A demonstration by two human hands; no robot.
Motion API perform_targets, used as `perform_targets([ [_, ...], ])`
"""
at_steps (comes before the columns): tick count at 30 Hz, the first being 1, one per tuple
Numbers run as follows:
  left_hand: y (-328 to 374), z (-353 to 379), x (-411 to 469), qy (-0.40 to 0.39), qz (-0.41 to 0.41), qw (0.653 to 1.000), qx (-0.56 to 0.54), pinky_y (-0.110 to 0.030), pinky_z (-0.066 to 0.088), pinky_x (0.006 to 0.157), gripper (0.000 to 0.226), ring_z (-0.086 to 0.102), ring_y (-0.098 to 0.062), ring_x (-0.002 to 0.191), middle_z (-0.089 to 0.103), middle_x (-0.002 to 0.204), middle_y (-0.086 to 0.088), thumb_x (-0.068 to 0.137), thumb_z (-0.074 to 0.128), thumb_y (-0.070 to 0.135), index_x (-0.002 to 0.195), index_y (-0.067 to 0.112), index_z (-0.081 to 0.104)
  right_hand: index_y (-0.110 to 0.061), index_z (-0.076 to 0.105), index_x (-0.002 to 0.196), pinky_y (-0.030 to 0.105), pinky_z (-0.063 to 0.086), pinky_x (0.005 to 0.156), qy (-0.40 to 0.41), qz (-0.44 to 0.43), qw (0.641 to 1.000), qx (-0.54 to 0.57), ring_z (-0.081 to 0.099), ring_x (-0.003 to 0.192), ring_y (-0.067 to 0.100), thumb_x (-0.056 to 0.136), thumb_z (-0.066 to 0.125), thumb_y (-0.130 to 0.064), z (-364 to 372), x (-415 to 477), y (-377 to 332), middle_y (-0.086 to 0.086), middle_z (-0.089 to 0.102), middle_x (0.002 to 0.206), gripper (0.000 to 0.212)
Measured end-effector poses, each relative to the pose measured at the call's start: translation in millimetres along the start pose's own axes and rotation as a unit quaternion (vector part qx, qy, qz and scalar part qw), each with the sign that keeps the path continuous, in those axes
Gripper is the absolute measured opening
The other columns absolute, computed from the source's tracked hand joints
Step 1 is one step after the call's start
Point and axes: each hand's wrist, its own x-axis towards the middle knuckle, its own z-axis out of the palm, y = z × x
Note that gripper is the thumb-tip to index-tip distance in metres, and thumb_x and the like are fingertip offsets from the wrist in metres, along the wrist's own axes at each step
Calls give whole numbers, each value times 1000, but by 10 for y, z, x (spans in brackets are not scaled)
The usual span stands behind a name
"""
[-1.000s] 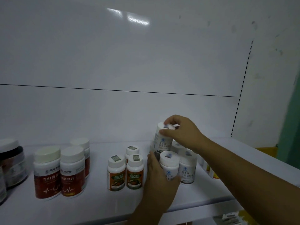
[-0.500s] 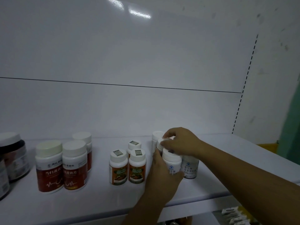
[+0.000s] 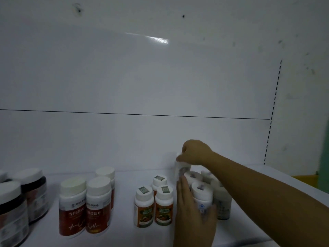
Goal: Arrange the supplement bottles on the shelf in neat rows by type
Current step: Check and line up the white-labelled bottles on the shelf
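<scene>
On the white shelf (image 3: 124,234) a cluster of small white-capped, white-labelled bottles stands at the right. My right hand (image 3: 194,152) pinches one of these white bottles (image 3: 181,169) by its cap at the back left of the cluster; the bottle is blurred. My left hand (image 3: 192,213) wraps around the front white bottle (image 3: 202,193), fingers up its left side and thumb across its front. Another white bottle (image 3: 221,202) stands to the right, partly behind my right forearm. Three orange-labelled bottles (image 3: 144,207) stand just left of my left hand.
Three taller red-labelled bottles (image 3: 72,207) stand left of centre. Two dark jars with white lids (image 3: 12,211) sit at the far left edge. The white back panel (image 3: 160,86) rises close behind the bottles. A yellow object (image 3: 309,180) lies past the shelf's right end.
My right hand has brought its white bottle down from above the cluster to the cluster's back left. My left hand has stayed on the front white bottle. The view has tilted upward.
</scene>
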Motion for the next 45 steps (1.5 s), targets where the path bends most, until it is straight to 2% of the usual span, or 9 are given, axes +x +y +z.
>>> perform_targets([
  [6,182,-94,-7,46,-38,992,-113,10,12,92,82,13,6,130,8,128,38,82,66,23,142,25,9,-17,59,107,34,58,77,23,37,912,408,65,90,25,82,68,-29,-643,-352,247,10,63,107,30],
  [8,307,-145,-50,59,-80,967,-237,-3,28,98,72,27,-4,135,27,128,36,83,65,16,139,30,21,-14,63,103,34,58,77,9,11,894,448,67,89,23,83,67,-25,-758,-564,280,10,66,104,23],
  [11,610,-366,-72,-6,-238,830,-504,-39,40,95,44,49,-31,122,54,130,-4,89,53,21,131,20,44,-11,65,103,27,56,68,-20,-47,874,483,68,86,19,79,68,-28,-844,-906,259,8,68,98,29],
  [12,678,-452,-73,-44,-276,768,-577,-45,43,92,38,54,-38,114,59,121,-12,85,51,32,119,17,52,-12,66,101,24,55,66,-32,-62,871,486,68,83,16,75,68,-33,-841,-1013,234,5,69,94,33],
  [14,710,-576,-91,-95,-303,718,-620,-46,56,75,40,65,-41,96,66,109,-18,77,51,42,107,16,56,-13,67,96,20,53,64,-45,-84,872,479,68,76,9,65,66,-44,-808,-1183,174,-1,69,87,44],
  [17,721,-624,-177,-97,-286,725,-619,-37,58,53,58,71,-37,79,68,104,-26,64,58,31,117,5,54,-13,66,94,21,54,66,-48,-105,875,469,67,75,8,56,65,-53,-775,-1325,136,-1,69,86,55],
  [22,698,-640,-239,-106,-290,725,-616,-36,58,52,52,72,-34,74,71,95,-26,62,56,31,108,5,58,-19,64,93,22,54,68,-48,-98,893,438,67,77,8,57,61,-58,-744,-1407,154,0,68,92,54],
  [32,563,-298,-367,-159,-294,712,-617,-34,59,53,36,72,-32,75,75,87,-15,66,56,17,102,13,56,-23,60,102,25,57,71,-77,-53,907,410,68,92,17,81,68,-13,-645,-1695,560,-3,66,104,24],
  [45,416,1135,-1402,-423,-419,605,-529,-33,59,69,54,70,-25,84,72,103,-12,66,62,24,119,15,56,-11,68,96,33,57,81,63,278,829,482,67,91,22,68,75,-4,-366,-3542,1920,7,71,97,30],
])
